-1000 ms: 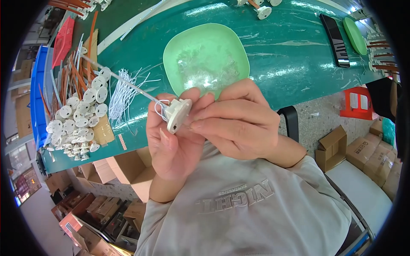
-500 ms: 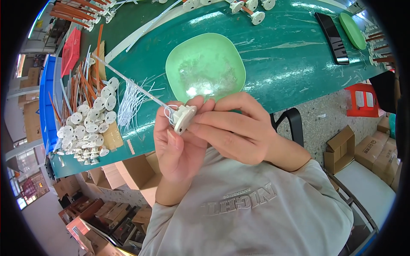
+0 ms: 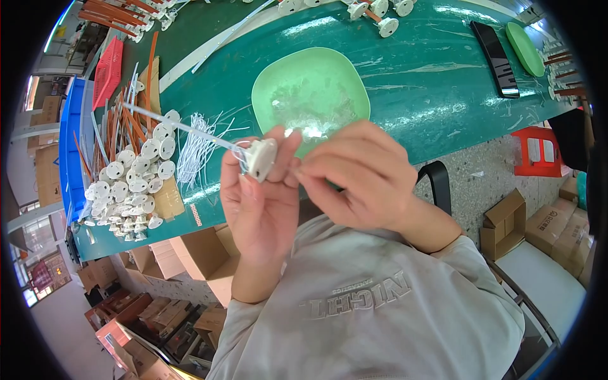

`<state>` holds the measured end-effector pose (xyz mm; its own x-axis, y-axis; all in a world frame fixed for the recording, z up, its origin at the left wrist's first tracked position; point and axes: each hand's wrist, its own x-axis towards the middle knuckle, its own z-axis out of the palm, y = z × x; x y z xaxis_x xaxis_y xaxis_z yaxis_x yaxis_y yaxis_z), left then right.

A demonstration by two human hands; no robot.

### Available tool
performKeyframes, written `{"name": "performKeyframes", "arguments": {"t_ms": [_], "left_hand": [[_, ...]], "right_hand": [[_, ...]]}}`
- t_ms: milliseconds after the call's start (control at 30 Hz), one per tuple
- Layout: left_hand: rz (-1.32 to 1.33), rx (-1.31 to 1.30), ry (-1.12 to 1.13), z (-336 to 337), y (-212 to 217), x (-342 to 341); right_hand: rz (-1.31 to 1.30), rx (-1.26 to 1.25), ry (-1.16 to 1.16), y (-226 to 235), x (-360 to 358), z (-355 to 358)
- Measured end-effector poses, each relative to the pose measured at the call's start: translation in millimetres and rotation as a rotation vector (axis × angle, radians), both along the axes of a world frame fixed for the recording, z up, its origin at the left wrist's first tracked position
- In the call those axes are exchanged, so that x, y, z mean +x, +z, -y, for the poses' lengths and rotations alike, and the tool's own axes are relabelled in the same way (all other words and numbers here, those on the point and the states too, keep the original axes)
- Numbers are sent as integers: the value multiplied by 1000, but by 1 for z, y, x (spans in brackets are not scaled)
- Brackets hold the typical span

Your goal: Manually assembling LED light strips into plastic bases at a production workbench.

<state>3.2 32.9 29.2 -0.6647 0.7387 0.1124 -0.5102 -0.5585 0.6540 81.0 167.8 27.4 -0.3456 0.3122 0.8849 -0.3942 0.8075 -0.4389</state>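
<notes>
My left hand (image 3: 253, 212) holds a white round plastic base (image 3: 262, 159) between thumb and fingers, its disc face turned toward my right hand. From the base a long pale strip (image 3: 183, 126) sticks out to the upper left, with thin white wire looped where the two meet. Just right of the base, apart from it, my right hand (image 3: 358, 177) is closed in a pinch; whatever lies between its fingertips is too small to make out. Beyond both hands stands a light green bowl (image 3: 272, 79) with small clear pieces inside.
To the left lie a heap of similar white bases (image 3: 130, 183) with brown and pale strips, a bundle of white wires (image 3: 197, 152), a blue bin (image 3: 73, 139) and a red basket (image 3: 109, 73). A black phone (image 3: 495, 60) and a green dish (image 3: 524, 47) lie far right.
My right hand has drawn back from the base to the right, its fingertips now pinched. My left hand has shifted slightly left and up with the base, exposing more of the palm.
</notes>
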Motion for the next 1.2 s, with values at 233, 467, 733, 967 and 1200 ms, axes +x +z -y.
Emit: {"name": "performKeyframes", "arguments": {"t_ms": [233, 467, 733, 967, 1200], "left_hand": [[-75, 163, -57, -13, 5, -17], [15, 197, -7, -24, 8, -23], [17, 188, 31, -23, 10, -33], [47, 169, 51, -24, 8, -29], [54, 201, 3, -26, 9, -22]], "right_hand": [[271, -408, 168, -3, -1, -2], [330, -365, 161, -4, -2, -6], [347, -76, -162, -9, -7, -15], [384, -232, 3, -5, -3, -12], [231, -307, 136, -4, -7, 0]]}}
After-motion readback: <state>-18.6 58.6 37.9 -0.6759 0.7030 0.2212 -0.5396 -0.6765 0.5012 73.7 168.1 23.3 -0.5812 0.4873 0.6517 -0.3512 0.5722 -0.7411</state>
